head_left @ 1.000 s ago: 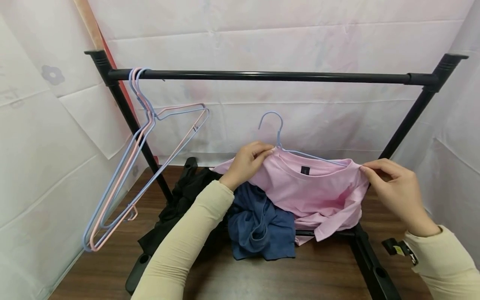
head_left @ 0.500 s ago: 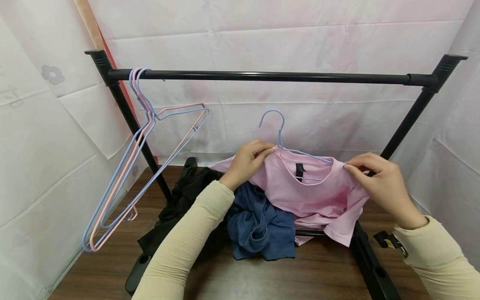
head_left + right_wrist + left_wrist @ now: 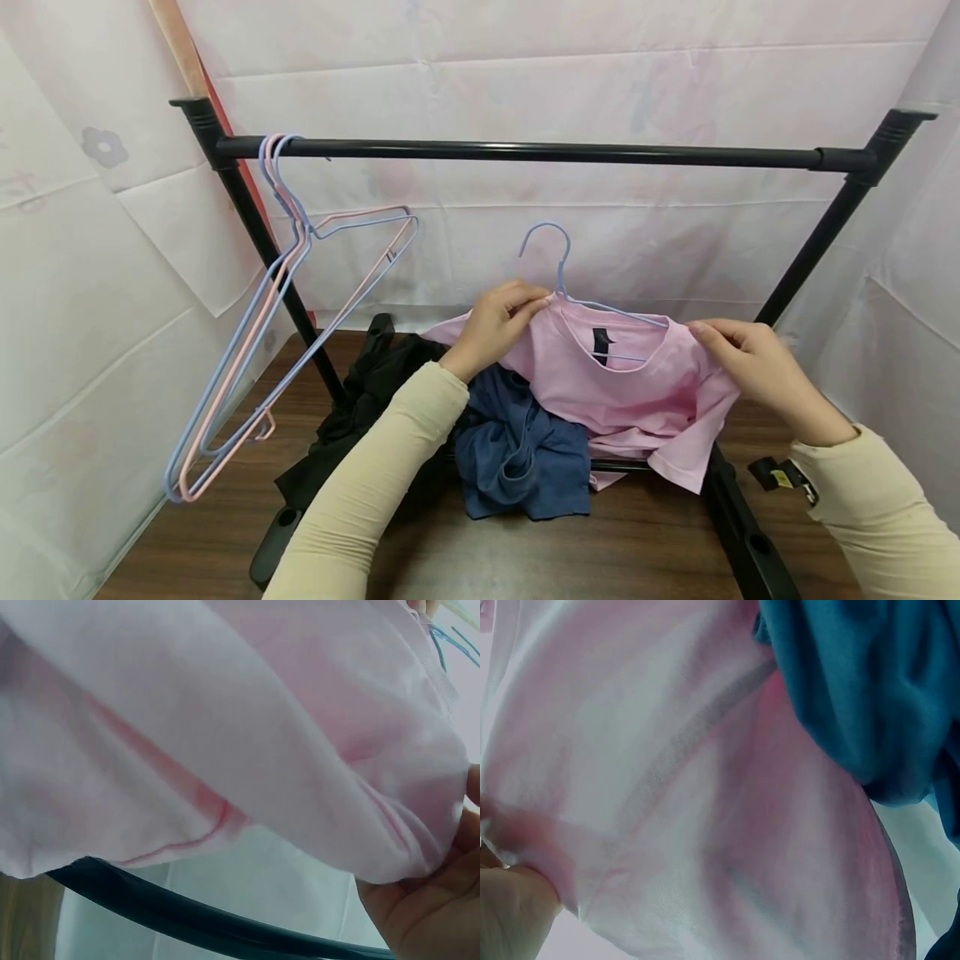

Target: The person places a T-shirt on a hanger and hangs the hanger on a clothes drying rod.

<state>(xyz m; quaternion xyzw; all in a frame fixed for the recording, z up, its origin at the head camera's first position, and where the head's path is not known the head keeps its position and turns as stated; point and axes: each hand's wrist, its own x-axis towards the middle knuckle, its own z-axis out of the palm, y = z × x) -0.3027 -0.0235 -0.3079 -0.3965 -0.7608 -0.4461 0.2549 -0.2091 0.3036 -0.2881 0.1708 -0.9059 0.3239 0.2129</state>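
A pink T-shirt (image 3: 600, 375) hangs between my two hands, with a blue hanger (image 3: 564, 258) inside its neck. The hanger's hook stands up free above the collar, and part of its bottom bar shows through the neck opening. My left hand (image 3: 502, 321) pinches the shirt and hanger at the collar near the hook. At the other shoulder, my right hand (image 3: 757, 358) pinches the fabric beside the neckline. In the right wrist view, the pink sleeve (image 3: 300, 750) droops from those fingers. The hanger's far arm ends are hidden in the cloth.
A black rack's top bar (image 3: 555, 152) runs across behind. Several blue and pink hangers (image 3: 292, 250) hang at its left end. Below lie a blue garment (image 3: 525, 450) and a black garment (image 3: 360, 408), over the lower bar. A wooden surface (image 3: 480, 558) lies underneath.
My right hand has moved left along the shirt's shoulder toward the neck, and the neckline now reaches over the hanger's right arm. My left hand has stayed at the collar.
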